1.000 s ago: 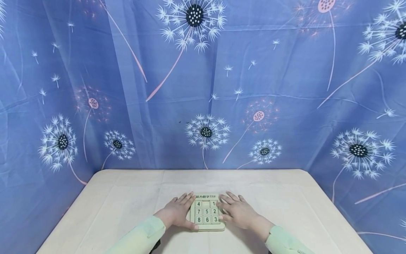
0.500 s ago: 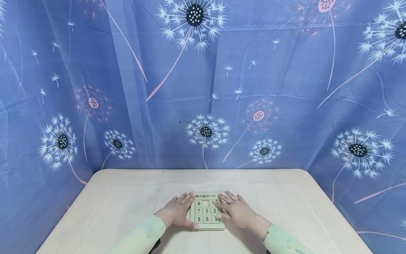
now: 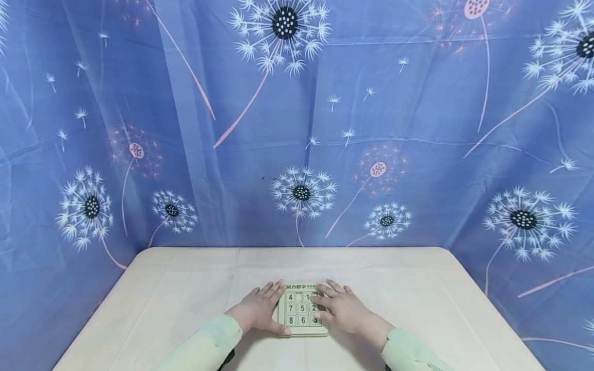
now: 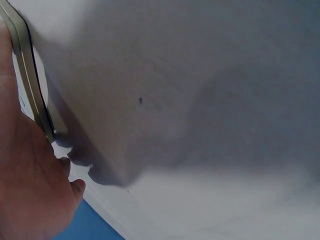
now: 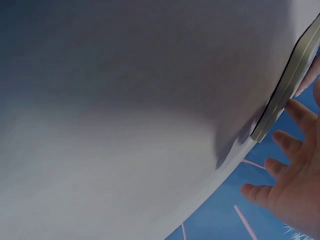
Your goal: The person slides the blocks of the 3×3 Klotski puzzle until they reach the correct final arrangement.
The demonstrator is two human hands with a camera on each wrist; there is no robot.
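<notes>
A pale green sliding number puzzle point(image 3: 303, 332) lies flat on the table, its tiles reading 4 and 1, then 7 5 2, then 8 6 3. Between tile 4 and tile 1 point(image 3: 306, 297) there is a narrow gap in the top row. My left hand point(image 3: 260, 309) holds the puzzle's left side, thumb at the lower left corner and fingers at the upper left. With fingers spread, my right hand point(image 3: 345, 309) reaches over the right side, a fingertip touching tile 1. Both wrist views show the puzzle's edge point(image 4: 31, 75) beside the hands.
The cream tabletop point(image 3: 195, 278) has rounded far corners. Behind it and at both sides hangs a blue curtain point(image 3: 241, 206) printed with dandelions.
Tile 1 has slid left from the top right corner toward tile 4, and my right hand has moved left with it. My left hand has stayed in place.
</notes>
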